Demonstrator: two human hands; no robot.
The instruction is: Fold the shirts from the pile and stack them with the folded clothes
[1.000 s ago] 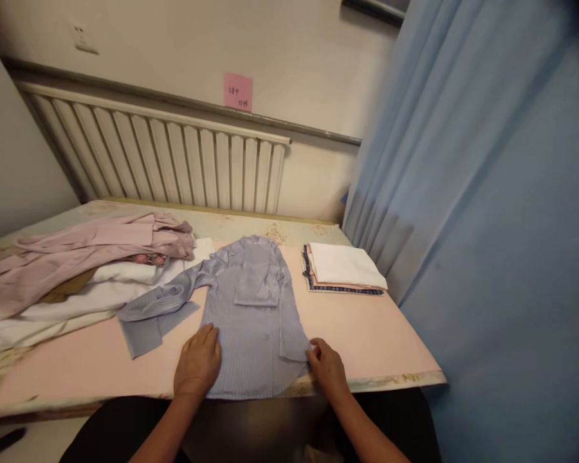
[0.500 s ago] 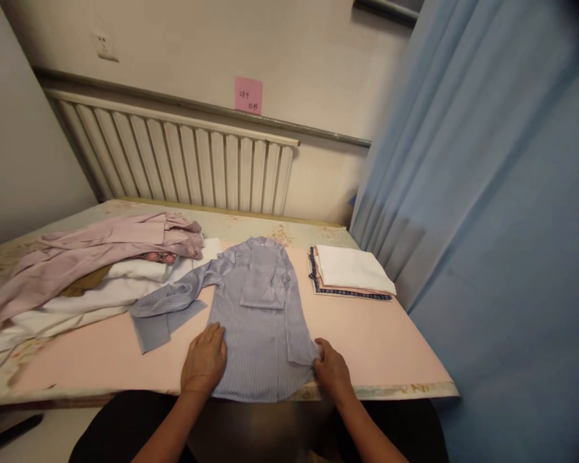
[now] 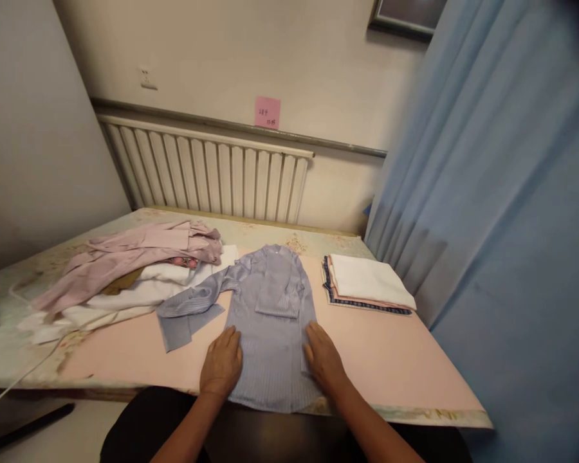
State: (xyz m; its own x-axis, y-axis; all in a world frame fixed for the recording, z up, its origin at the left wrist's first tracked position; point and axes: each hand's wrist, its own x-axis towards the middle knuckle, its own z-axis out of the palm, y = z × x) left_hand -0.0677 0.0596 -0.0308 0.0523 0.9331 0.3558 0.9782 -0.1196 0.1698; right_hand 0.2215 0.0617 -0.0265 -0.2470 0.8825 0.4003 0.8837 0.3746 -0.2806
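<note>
A blue-grey ribbed long-sleeved shirt (image 3: 270, 350) lies spread on a pink mat, its collar away from me. One sleeve (image 3: 277, 283) is folded over the upper body. The other sleeve (image 3: 188, 305) stretches out to the left, bent and wrinkled. My left hand (image 3: 222, 361) rests on the shirt's left edge near the hem, fingers laid down. On the right edge, over the fabric strip there, lies my right hand (image 3: 325, 357), its fingers extended and the thumb lower down. Both palms face down and their undersides are hidden.
To the left is a loose heap of clothes with a pink garment (image 3: 139, 243) on top of white ones (image 3: 159, 283). A folded stack (image 3: 371, 280) sits to the right. Behind the table stands a radiator (image 3: 212, 170); a blue curtain (image 3: 463, 193) hangs at the right.
My right hand has left the shirt's lower right corner and moved up along that edge, its pinch loosened. My left hand stays at the left edge. The camera view has shifted.
</note>
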